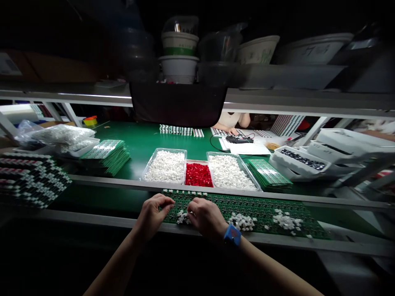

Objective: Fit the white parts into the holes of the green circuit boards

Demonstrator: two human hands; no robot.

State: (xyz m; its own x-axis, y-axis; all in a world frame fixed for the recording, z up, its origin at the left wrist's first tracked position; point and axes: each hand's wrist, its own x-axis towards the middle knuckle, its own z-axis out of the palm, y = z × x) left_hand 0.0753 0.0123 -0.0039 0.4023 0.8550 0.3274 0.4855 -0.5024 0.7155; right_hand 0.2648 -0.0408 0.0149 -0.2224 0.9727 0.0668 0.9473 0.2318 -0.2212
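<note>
Careful: your left hand (152, 216) and right hand (206, 218) pinch white components (183, 217); one nudge could scatter them off the near edge of the circuit board (247, 204).

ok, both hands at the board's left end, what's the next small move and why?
Likely: the right hand picks one white part from the pile beside it and seats it in the board. A row of white parts stands only along the board's far edge at the left, so more seem due.
</note>
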